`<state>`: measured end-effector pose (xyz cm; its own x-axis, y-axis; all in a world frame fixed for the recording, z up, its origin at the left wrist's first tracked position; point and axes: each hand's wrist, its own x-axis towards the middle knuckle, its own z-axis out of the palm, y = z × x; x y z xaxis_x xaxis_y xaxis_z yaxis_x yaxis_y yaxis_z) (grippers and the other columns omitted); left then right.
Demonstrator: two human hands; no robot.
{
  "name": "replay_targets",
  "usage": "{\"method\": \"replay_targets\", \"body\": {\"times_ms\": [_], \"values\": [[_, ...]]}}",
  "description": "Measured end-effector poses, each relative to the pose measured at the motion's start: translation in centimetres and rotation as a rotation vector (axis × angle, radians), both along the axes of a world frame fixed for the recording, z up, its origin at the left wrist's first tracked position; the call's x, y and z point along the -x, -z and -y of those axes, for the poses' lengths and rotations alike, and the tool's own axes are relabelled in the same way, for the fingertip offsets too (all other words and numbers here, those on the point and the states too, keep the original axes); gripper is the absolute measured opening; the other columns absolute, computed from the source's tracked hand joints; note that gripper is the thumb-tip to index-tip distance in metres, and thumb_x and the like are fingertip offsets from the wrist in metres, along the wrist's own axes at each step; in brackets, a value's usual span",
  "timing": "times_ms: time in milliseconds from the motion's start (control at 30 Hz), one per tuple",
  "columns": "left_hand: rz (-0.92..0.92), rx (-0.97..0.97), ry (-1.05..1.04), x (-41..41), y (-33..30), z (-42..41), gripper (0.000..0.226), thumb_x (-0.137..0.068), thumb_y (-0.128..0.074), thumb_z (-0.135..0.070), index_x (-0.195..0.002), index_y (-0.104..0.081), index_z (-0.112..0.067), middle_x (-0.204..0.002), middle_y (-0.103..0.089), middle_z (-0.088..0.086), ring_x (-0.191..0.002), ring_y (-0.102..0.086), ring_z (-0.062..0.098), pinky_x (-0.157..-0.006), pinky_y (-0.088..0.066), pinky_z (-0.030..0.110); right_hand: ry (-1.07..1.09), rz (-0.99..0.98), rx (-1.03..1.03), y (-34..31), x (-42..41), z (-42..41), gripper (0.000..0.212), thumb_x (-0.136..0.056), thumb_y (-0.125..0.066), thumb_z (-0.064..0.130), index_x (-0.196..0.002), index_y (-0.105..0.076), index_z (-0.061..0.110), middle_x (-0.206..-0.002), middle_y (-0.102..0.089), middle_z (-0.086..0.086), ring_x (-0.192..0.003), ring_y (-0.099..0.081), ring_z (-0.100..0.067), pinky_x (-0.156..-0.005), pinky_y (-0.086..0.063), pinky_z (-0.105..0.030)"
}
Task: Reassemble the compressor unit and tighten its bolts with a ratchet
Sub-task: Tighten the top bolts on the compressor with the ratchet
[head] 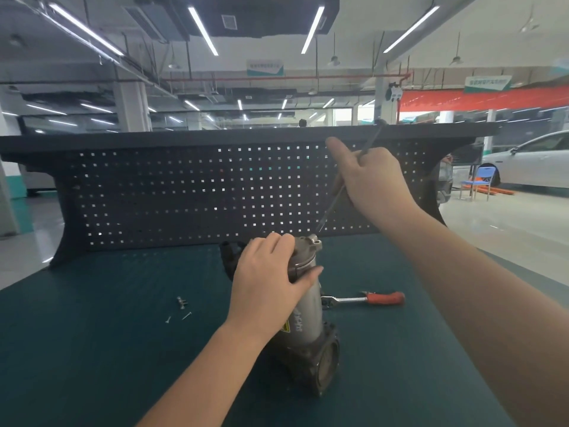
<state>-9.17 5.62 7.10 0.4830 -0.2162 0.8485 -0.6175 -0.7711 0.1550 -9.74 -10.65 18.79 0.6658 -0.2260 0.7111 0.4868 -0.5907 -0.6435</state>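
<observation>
Head view: left hand [271, 282] grips compressor [308, 318]; right hand [369, 177] above it

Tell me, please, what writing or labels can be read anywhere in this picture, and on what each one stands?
No text is legible.
Compressor: dark lettering, unreadable; yellow warning label, too small.
Hanging sign: blurred.
Second hanging sign: blurred.
Ratchet: no visible marking.

Even indoor light, wide-angle view, soft focus

Long ceiling tube lights [203, 30] give bright, diffuse light; shadows on the surface [92, 349] are faint. Straight lines bow toward the edges, and the raised right hand [369, 177] and distant background are slightly motion-blurred.
</observation>
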Motion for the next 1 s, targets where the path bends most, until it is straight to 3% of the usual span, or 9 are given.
{"method": "replay_targets", "body": {"times_ms": [133,367,433,500,567,633,733,800,1000], "values": [[-0.008,0.072,0.056,-0.6,0.5,0.1,0.036,-0.078,-0.066,-0.051,-0.08,-0.051,-0.018,-0.081,-0.049,-0.01,-0.083,-0.04,0.011,-0.073,-0.032,0.017,-0.009,-0.06,0.081,0.5,0.0,-0.2,0.071,-0.095,-0.045,0.055,-0.065,-0.067,-0.005,-0.032,-0.047,0.013,-0.032,-0.045,0.0,-0.038,-0.033,-0.009],[0.012,0.241,0.202,-1.1,1.5,0.9,0.038,-0.08,-0.07,-0.038,-0.112,-0.07,-0.017,-0.092,-0.05,-0.014,-0.096,-0.037,0.008,-0.095,-0.026,0.002,-0.028,-0.076,0.124,1.0,-0.4,-0.7,0.069,-0.096,-0.043,0.055,-0.052,-0.058,0.004,-0.031,-0.046,0.013,-0.032,-0.045,-0.001,-0.038,-0.033,-0.01],[0.054,0.275,0.208,-1.2,1.7,1.1,0.035,-0.08,-0.075,-0.032,-0.11,-0.073,-0.015,-0.091,-0.052,-0.014,-0.095,-0.04,0.009,-0.096,-0.031,0.008,-0.006,-0.141,0.209,0.1,-0.8,-1.3,0.063,-0.097,-0.043,0.051,-0.051,-0.046,0.008,-0.028,-0.04,0.01,-0.027,-0.04,-0.003,-0.033,-0.03,-0.011],[0.085,0.303,0.176,-1.1,1.8,1.5,0.03,-0.08,-0.078,-0.03,-0.106,-0.074,-0.015,-0.091,-0.057,-0.013,-0.095,-0.044,0.012,-0.097,-0.038,0.024,0.029,-0.259,0.404,-0.9,-1.2,-2.1,0.053,-0.101,-0.041,0.042,-0.058,-0.044,0.01,-0.035,-0.041,0.006,-0.03,-0.037,-0.005,-0.032,-0.028,-0.013],[0.111,0.298,0.091,-1.0,1.9,2.0,0.028,-0.079,-0.075,-0.035,-0.101,-0.076,-0.018,-0.091,-0.063,-0.01,-0.092,-0.051,0.016,-0.094,-0.041,0.042,0.05,-0.405,0.64,-1.1,-1.3,-2.8,0.047,-0.102,-0.04,0.037,-0.062,-0.045,0.013,-0.053,-0.043,-0.001,-0.045,-0.041,-0.012,-0.04,-0.032,-0.02],[0.127,0.291,0.063,-0.9,1.9,2.3,0.028,-0.079,-0.072,-0.04,-0.098,-0.076,-0.019,-0.09,-0.065,-0.008,-0.091,-0.053,0.019,-0.091,-0.041,0.049,0.049,-0.534,0.772,-0.4,-1.3,-3.0,0.043,-0.098,-0.049,0.039,-0.067,-0.053,0.008,-0.061,-0.05,-0.005,-0.054,-0.048,-0.02,-0.047,-0.036,-0.024],[0.156,0.303,0.137,-1.1,1.8,2.1,0.033,-0.082,-0.065,-0.041,-0.099,-0.076,-0.015,-0.089,-0.063,-0.007,-0.089,-0.05,0.019,-0.086,-0.047,0.048,0.003,-0.548,0.69,0.4,-0.8,-2.4,0.023,-0.086,-0.065,0.03,-0.086,-0.065,0.008,-0.069,-0.06,-0.005,-0.06,-0.054,-0.022,-0.048,-0.04,-0.022],[0.163,0.306,0.165,-1.2,1.8,2.1,0.033,-0.083,-0.065,-0.038,-0.101,-0.076,-0.013,-0.089,-0.059,-0.009,-0.09,-0.046,0.016,-0.084,-0.049,0.043,-0.02,-0.475,0.603,0.3,-0.3,-1.8,0.013,-0.081,-0.07,0.025,-0.085,-0.067,0.013,-0.067,-0.059,0.0,-0.056,-0.052,-0.016,-0.047,-0.039,-0.02],[0.157,0.312,0.174,-1.5,1.7,2.1,0.024,-0.08,-0.075,-0.027,-0.1,-0.076,-0.014,-0.088,-0.053,-0.015,-0.089,-0.045,0.014,-0.086,-0.042,0.026,-0.077,-0.477,0.482,2.0,-0.1,-0.1,0.002,-0.084,-0.063,0.017,-0.082,-0.065,0.017,-0.062,-0.063,0.0,-0.055,-0.057,-0.016,-0.053,-0.047,-0.023]]}}
